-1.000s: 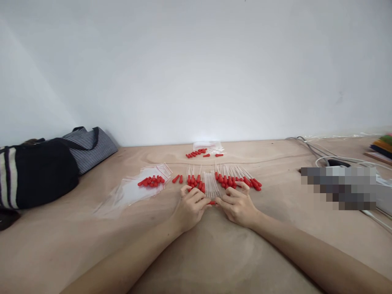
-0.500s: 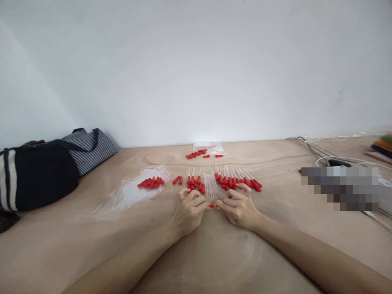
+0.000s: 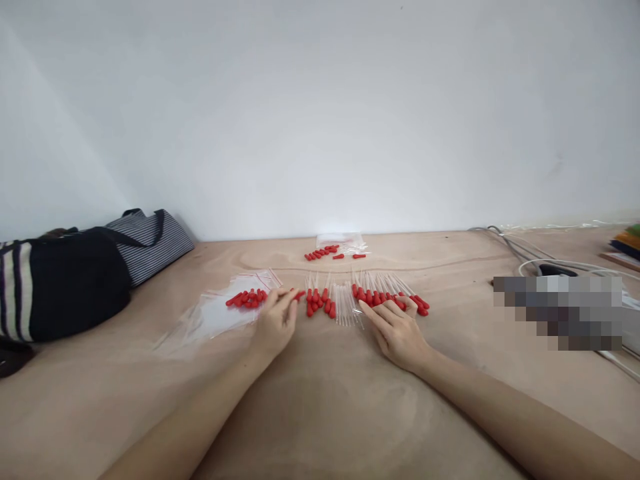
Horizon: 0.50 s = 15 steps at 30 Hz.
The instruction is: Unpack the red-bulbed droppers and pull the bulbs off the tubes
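Note:
My left hand (image 3: pixel 276 323) is closed in a pinch on a red rubber dropper bulb (image 3: pixel 299 295), just right of a heap of red bulbs (image 3: pixel 246 299) on clear zip bags. My right hand (image 3: pixel 397 335) reaches with its fingertips to the right end of a row of thin clear tubes (image 3: pixel 344 305) and pinches one clear tube (image 3: pixel 357 311). Tubes fitted with red bulbs, which look like droppers, lie on both sides of that row: a small group (image 3: pixel 313 301) on the left and a larger group (image 3: pixel 380 297) on the right, partly behind my right fingers.
Farther back lie more red bulbs (image 3: pixel 320 253) and a clear bag (image 3: pixel 343 239) with thin tubes, near the wall. A black and striped bag (image 3: pixel 75 283) stands left. Cables (image 3: pixel 520 250) and a blurred-out object (image 3: pixel 560 313) are on the right.
My hands have come apart from the red bulb held between them. The left hand has moved left to the loose bulbs; the right has shifted slightly up to the clear tubes.

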{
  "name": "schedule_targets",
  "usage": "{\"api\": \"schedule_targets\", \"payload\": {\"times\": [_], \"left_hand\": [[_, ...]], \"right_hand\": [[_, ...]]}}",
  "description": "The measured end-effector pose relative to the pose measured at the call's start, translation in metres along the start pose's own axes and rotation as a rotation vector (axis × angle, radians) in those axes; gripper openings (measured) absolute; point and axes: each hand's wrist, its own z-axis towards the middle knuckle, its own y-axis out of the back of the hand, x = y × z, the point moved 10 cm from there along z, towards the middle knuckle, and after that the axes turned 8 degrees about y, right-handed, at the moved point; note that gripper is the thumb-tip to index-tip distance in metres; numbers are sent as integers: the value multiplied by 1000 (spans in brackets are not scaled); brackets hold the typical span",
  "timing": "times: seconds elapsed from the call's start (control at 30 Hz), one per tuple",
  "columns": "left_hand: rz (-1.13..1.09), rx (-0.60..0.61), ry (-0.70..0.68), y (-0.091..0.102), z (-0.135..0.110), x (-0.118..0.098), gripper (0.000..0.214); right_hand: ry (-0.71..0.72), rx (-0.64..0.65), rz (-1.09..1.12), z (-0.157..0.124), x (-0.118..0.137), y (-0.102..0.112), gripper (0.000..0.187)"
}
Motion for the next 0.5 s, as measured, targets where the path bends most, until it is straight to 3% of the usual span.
{"api": "schedule_targets", "payload": {"times": [0.13, 0.23, 0.33, 0.5], "left_hand": [[196, -34, 174, 13, 18, 52, 25], [305, 19, 211, 9, 23, 71, 19], [393, 84, 193, -1, 21, 70, 16], [445, -7, 138, 2, 16, 48, 17]], "right_hand": [[-16, -95, 19, 1, -1, 5, 25], [-49, -138, 8, 1, -4, 7, 16], [-82, -159, -14, 1, -7, 10, 11], [-126, -132, -48, 3, -12, 4, 17]]}}
